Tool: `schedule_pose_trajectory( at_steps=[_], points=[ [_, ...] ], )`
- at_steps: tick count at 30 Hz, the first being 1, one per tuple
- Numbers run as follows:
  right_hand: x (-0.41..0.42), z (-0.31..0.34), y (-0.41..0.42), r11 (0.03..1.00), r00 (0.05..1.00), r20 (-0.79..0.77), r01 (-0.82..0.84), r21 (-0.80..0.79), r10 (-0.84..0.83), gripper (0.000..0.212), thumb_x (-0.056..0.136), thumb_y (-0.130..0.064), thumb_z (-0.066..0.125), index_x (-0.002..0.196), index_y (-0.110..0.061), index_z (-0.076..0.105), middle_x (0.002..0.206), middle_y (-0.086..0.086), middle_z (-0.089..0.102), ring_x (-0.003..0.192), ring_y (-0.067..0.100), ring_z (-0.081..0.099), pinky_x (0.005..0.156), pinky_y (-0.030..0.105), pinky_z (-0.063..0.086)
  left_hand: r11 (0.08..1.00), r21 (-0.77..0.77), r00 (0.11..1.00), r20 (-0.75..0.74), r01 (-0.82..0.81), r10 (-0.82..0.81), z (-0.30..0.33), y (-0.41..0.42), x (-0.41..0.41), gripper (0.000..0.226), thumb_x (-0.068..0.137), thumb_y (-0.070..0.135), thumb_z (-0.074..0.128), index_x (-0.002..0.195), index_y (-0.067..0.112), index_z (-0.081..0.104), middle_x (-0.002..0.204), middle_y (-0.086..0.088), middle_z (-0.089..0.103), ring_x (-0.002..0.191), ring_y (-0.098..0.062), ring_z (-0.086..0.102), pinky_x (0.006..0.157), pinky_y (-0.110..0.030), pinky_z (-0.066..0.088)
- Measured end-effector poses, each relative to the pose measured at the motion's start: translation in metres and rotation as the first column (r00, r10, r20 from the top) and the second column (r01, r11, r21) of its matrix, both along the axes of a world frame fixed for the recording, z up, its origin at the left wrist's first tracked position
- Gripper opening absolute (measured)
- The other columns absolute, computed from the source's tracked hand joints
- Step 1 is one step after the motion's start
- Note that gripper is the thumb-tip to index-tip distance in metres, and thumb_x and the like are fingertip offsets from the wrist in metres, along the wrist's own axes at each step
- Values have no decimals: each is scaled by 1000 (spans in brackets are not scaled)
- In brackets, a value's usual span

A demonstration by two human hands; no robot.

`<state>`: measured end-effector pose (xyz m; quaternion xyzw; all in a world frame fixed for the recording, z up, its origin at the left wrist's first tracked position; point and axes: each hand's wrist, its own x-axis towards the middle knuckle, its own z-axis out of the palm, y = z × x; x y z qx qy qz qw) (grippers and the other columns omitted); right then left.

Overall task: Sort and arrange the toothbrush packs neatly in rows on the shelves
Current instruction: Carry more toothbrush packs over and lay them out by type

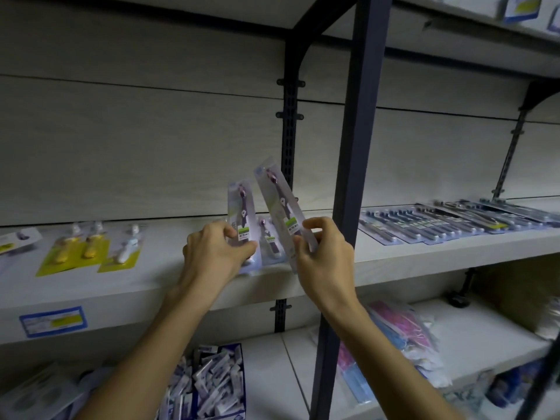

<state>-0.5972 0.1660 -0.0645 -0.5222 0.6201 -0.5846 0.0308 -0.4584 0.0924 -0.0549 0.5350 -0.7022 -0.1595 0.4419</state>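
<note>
My left hand [213, 251] grips the lower end of a purple toothbrush pack [241, 207], held upright above the middle shelf [151, 286]. In my right hand [322, 253] is a second purple toothbrush pack [280, 204], pinched near its bottom and tilted to the left. A third purple pack [269, 241] lies flat on the shelf between my hands. Yellow-backed toothbrush packs [75, 251] lie to the left on the same shelf. A row of dark blue toothbrush packs [439, 222] lies overlapped on the shelf to the right.
A dark metal upright [348, 207] stands just right of my right hand. A blue price label [53, 321] is stuck to the shelf's front edge. The lower shelf holds a box of small white packets [209, 386] and pink and blue bagged goods [406, 338].
</note>
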Motion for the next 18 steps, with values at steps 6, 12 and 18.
schedule_pose_trajectory(
  at_steps=[6,12,18],
  points=[
    [0,7,-42,998,997,-52,63,-29,-64,26,93,-8,55,118,-14,52,105,2,64,89,16,64,75,32,58,1000,10,998,68,-9,8,6,-29,-11,27,74,32,75,80,7,66,62,5,56,63,-14,51,53,-26,36],
    [-10,6,-76,995,994,-65,85,-44,-88,25,93,-9,55,116,-17,49,95,-4,58,85,17,65,69,34,59,999,48,967,256,2,-15,8,-60,-24,23,70,32,72,67,13,59,64,0,53,65,-19,46,45,-20,25],
    [-18,0,-96,1000,1000,9,25,-14,-25,23,96,-17,52,115,-27,45,83,-10,54,68,6,62,57,22,57,997,72,934,354,27,-51,8,-74,-33,27,73,35,70,71,23,46,74,-2,52,80,-22,42,64,-27,33]
  ],
)
